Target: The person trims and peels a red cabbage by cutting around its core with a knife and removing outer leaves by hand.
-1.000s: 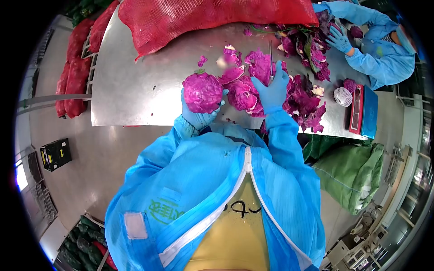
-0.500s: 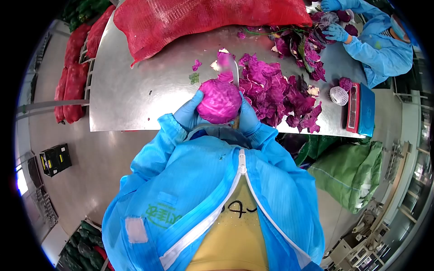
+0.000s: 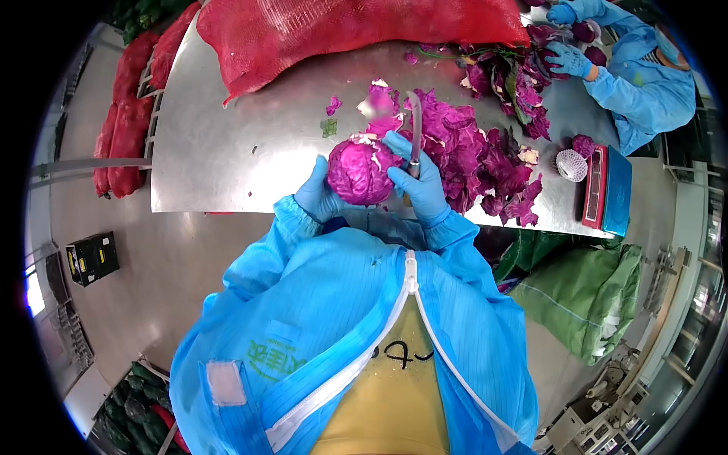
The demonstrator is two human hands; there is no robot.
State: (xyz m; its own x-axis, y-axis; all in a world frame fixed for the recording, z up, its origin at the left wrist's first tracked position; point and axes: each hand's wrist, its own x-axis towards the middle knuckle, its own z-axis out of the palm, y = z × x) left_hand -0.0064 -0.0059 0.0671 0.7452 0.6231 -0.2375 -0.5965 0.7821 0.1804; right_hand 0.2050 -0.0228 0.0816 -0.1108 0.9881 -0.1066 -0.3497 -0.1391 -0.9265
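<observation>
A round red cabbage (image 3: 359, 171), its pale stem end turned toward the table's far side, rests in my left hand (image 3: 318, 191), which wears a blue glove and cups it from the left and below. My right hand (image 3: 422, 179), gloved too, grips a knife (image 3: 415, 129) whose blade points away from me; its fingertips touch the cabbage's right side. Loose purple leaves (image 3: 450, 144) lie in a heap beyond and to the right of my right hand. A small green scrap (image 3: 328, 127) is just past the cabbage.
A large red mesh sack (image 3: 356, 26) lies across the far side of the metal table (image 3: 205, 152). At right are a white foam net (image 3: 571, 165), a red-and-blue device (image 3: 607, 189) and a co-worker (image 3: 637, 76) handling cabbage. A green sack (image 3: 584, 296) stands below the table's right edge.
My right hand came from the leaf heap to the cabbage, and its fingers now reach the top right side. The cabbage has been turned, and a green scrap now lies on the table.
</observation>
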